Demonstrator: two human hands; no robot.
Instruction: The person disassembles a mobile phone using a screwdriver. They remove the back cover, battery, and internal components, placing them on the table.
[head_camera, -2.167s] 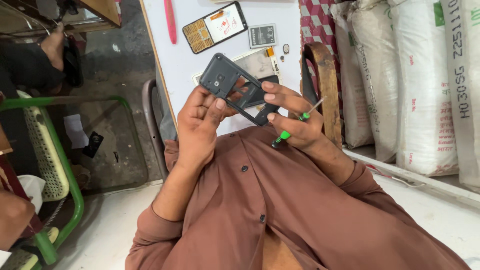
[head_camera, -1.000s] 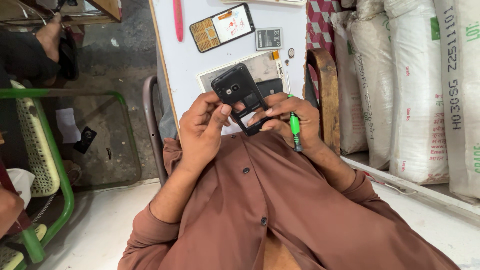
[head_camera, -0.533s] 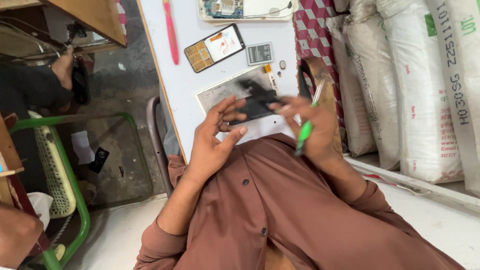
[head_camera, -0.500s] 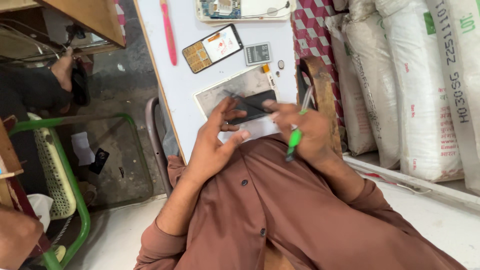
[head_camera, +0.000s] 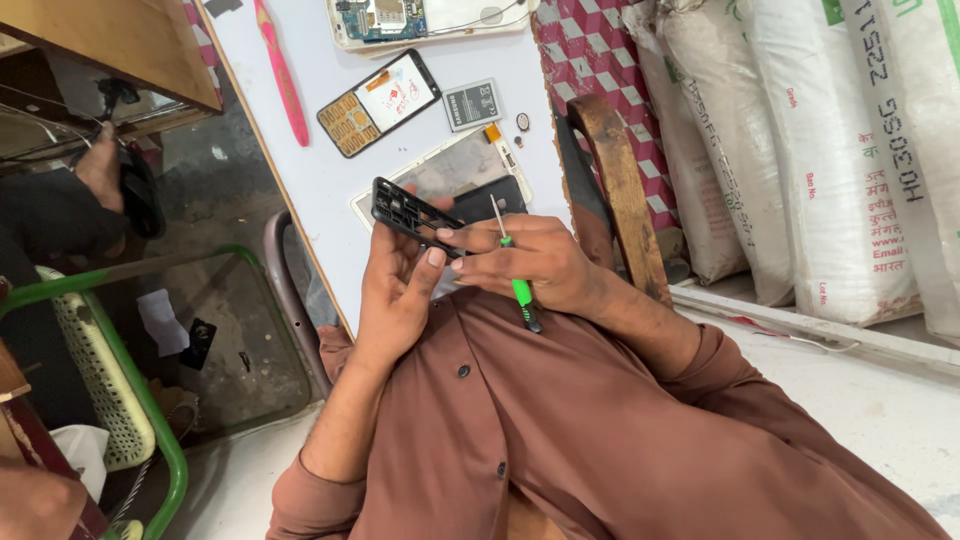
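Observation:
My left hand (head_camera: 395, 290) holds a black plastic phone frame (head_camera: 410, 213) edge-on just above the white table (head_camera: 310, 180). My right hand (head_camera: 535, 265) grips a green-handled screwdriver (head_camera: 518, 288), its metal tip pointing up towards the table, and its fingertips also touch the frame's right end. Under the frame lie a flat phone display panel (head_camera: 450, 170) and a dark phone part (head_camera: 490, 195).
Further back on the table are an opened phone (head_camera: 380, 100), a grey battery (head_camera: 472, 105), a pink pry tool (head_camera: 283, 75), small round parts (head_camera: 522, 122) and a white opened device (head_camera: 430, 20). A wooden chair arm (head_camera: 615, 190) and white sacks (head_camera: 800, 150) stand right, a green chair (head_camera: 110, 380) left.
The black frame was flat near the table half a second ago; my left hand has since turned it edge-on and raised it. The screwdriver hand has shifted closer to the frame.

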